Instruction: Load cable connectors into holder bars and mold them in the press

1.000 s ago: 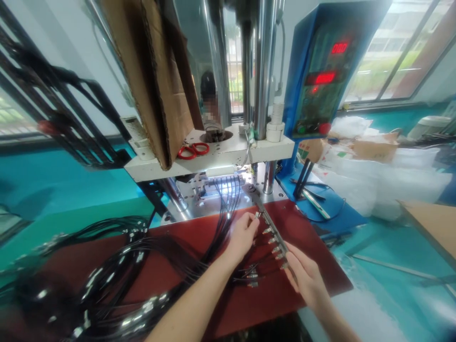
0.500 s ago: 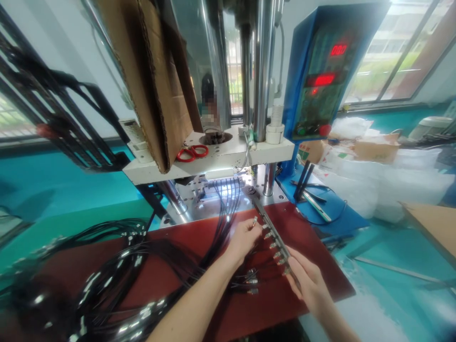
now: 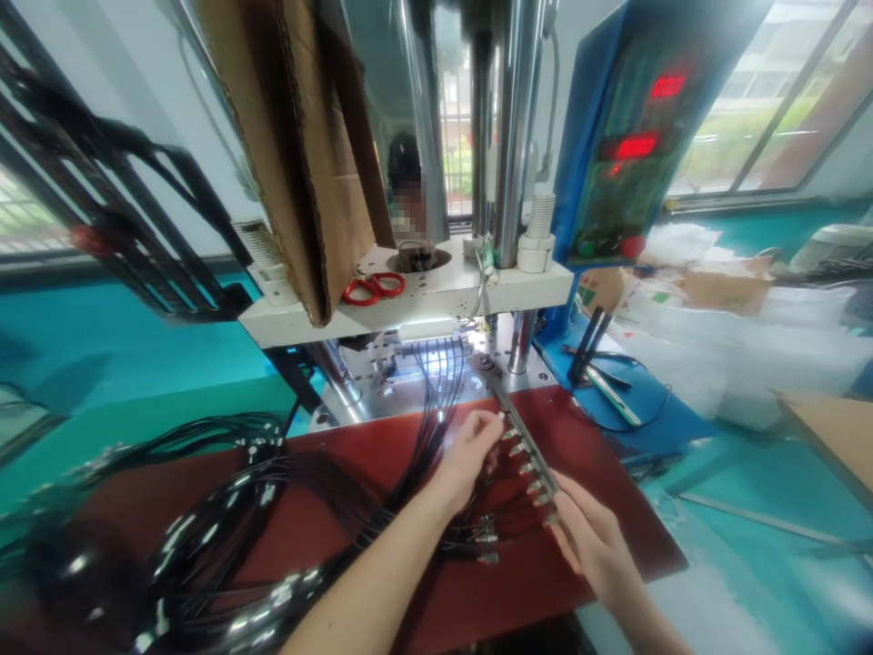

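While my right hand (image 3: pixel 592 539) wraps loosely round the near end of a slim metal bar (image 3: pixel 526 435), fingers mostly curled, my left hand (image 3: pixel 469 459) is nearly closed beside the bar's far half. Its thumb and fingertips pinch what seems to be a small connector (image 3: pixel 503 417), though blur and glare keep me from being certain.

I judge the bar stiff and modestly heavy, best held by its near end or bare right edge, away from the row of metal plugs (image 3: pixel 527 468) along its left side. Those plugs look hard but small and slippery, so I would take them by their bodies; their thin leads should flex easily and could snag.

Near left, glossy black cables (image 3: pixel 205 537) sprawl in loops over the red board (image 3: pixel 590 437) beneath the bar. Farther off stands the press's steel bed (image 3: pixel 382 405), then its white plate (image 3: pixel 436 300), bearing red-handled scissors (image 3: pixel 361 292). To the far right, I see a blue control box (image 3: pixel 617 182) with lit red digits.
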Demonstrator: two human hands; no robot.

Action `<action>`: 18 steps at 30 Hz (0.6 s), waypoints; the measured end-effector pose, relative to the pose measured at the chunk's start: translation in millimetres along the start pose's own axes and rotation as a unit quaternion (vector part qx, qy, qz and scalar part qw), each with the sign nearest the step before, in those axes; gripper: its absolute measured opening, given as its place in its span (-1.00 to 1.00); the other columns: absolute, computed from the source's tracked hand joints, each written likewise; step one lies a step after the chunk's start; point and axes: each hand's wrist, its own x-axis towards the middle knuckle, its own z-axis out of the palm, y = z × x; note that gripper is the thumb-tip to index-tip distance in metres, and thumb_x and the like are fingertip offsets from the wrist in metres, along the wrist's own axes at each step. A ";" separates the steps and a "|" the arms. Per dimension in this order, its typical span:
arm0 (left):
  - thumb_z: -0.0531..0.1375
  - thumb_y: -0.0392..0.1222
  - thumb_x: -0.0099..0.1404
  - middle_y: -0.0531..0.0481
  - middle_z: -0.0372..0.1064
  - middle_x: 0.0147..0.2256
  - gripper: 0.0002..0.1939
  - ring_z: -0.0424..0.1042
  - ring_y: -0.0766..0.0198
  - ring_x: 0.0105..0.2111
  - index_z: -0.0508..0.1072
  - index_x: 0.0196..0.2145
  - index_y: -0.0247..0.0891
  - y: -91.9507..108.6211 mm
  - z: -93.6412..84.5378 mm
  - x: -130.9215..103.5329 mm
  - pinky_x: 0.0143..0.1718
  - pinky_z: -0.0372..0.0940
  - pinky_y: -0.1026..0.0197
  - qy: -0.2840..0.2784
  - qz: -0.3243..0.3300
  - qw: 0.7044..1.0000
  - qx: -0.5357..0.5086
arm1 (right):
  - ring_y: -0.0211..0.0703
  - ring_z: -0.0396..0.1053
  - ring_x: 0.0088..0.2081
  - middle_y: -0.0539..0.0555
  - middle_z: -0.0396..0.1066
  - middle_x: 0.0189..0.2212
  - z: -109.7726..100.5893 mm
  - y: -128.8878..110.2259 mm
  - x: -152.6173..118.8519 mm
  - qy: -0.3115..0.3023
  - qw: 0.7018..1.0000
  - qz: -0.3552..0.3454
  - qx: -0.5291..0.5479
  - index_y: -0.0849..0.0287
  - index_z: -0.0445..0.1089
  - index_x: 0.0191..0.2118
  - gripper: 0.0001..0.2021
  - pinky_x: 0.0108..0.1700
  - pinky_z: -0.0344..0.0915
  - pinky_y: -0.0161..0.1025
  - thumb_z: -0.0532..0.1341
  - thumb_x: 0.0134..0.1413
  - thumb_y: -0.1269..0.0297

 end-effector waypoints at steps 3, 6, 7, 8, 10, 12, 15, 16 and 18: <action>0.11 -0.06 0.09 0.18 0.07 -0.62 -0.77 0.01 0.48 -0.66 0.15 -0.52 -0.23 2.4 -5.1 0.1 -0.65 -0.09 0.39 0.035 -0.008 0.999 -0.018 | -0.45 0.01 -0.71 -0.04 0.27 -0.59 1.5 -4.1 -1.4 0.004 1.000 0.006 0.025 0.11 0.29 -0.03 -0.52 -0.75 -0.03 -0.49 0.17 -0.06 -0.03; 0.14 -0.12 0.04 0.20 0.00 -0.69 -0.79 -0.05 0.50 -0.70 0.18 -0.58 -0.27 4.2 -6.4 2.1 -0.68 -0.17 0.39 0.029 -0.002 0.997 0.067 | -0.47 -0.01 -0.71 -0.05 0.27 -0.61 4.8 -9.0 -4.5 0.024 0.999 0.007 0.041 0.12 0.32 -0.06 -0.55 -0.74 -0.05 -0.49 0.20 -0.08 0.00; 0.14 -0.14 0.02 0.21 -0.02 -0.70 -0.79 -0.07 0.51 -0.71 0.19 -0.60 -0.27 4.6 -6.0 3.1 -0.69 -0.19 0.39 0.027 0.002 0.996 0.090 | -0.47 -0.01 -0.71 -0.06 0.26 -0.63 5.9 -10.5 -5.6 0.031 0.999 0.008 0.043 0.12 0.33 -0.07 -0.55 -0.74 -0.05 -0.49 0.21 -0.08 0.01; 0.14 -0.16 0.01 0.21 -0.02 -0.71 -0.80 -0.08 0.52 -0.72 0.19 -0.62 -0.28 5.1 -5.2 4.2 -0.68 -0.20 0.39 0.027 0.006 0.994 0.106 | -0.47 -0.01 -0.71 -0.07 0.25 -0.63 7.0 -11.8 -6.4 0.037 0.998 0.011 0.044 0.12 0.33 -0.06 -0.55 -0.74 -0.05 -0.49 0.21 -0.08 0.01; 0.14 -0.19 -0.02 0.21 -0.01 -0.71 -0.81 -0.08 0.53 -0.72 0.18 -0.64 -0.28 6.5 -3.8 6.1 -0.68 -0.20 0.39 0.027 0.011 0.993 0.118 | -0.47 0.00 -0.72 -0.06 0.28 -0.61 8.4 -13.5 -7.3 0.042 0.998 0.020 0.046 0.12 0.33 -0.06 -0.54 -0.73 -0.03 -0.49 0.22 -0.10 0.01; 0.13 -0.20 -0.04 0.22 0.00 -0.73 -0.81 -0.09 0.53 -0.73 0.17 -0.65 -0.28 9.2 -2.8 7.4 -0.68 -0.20 0.39 0.027 0.010 0.993 0.111 | -0.49 0.00 -0.72 -0.04 0.32 -0.58 8.8 -13.9 -7.2 0.045 0.998 0.025 0.046 0.12 0.34 -0.07 -0.54 -0.74 -0.03 -0.49 0.23 -0.11 0.01; 0.12 -0.23 -0.07 0.22 -0.02 -0.76 -0.83 -0.11 0.53 -0.76 0.15 -0.67 -0.27 15.2 -2.3 8.8 -0.70 -0.22 0.38 0.012 -0.005 0.995 0.095 | -0.48 0.01 -0.73 -0.05 0.31 -0.59 8.2 -12.7 -6.4 0.046 0.998 0.031 0.032 0.10 0.33 -0.06 -0.53 -0.75 -0.03 -0.50 0.22 -0.11 0.00; 0.11 -0.24 -0.07 0.23 -0.03 -0.77 -0.84 -0.13 0.53 -0.77 0.15 -0.67 -0.26 16.9 -2.1 9.6 -0.71 -0.24 0.38 0.003 -0.013 0.996 0.091 | -0.47 0.02 -0.73 -0.07 0.29 -0.61 8.0 -12.2 -6.2 0.047 0.998 0.034 0.025 0.10 0.32 -0.05 -0.52 -0.75 -0.03 -0.50 0.22 -0.11 -0.01; 0.10 -0.25 -0.07 0.23 -0.05 -0.79 -0.85 -0.14 0.52 -0.78 0.16 -0.68 -0.26 17.9 -1.6 12.6 -0.72 -0.26 0.37 -0.006 -0.025 0.996 0.089 | -0.44 0.10 -0.69 -0.06 0.30 -0.59 8.4 -11.2 -5.9 0.051 0.998 0.040 0.017 0.09 0.32 -0.05 -0.51 -0.73 0.03 -0.50 0.21 -0.12 -0.03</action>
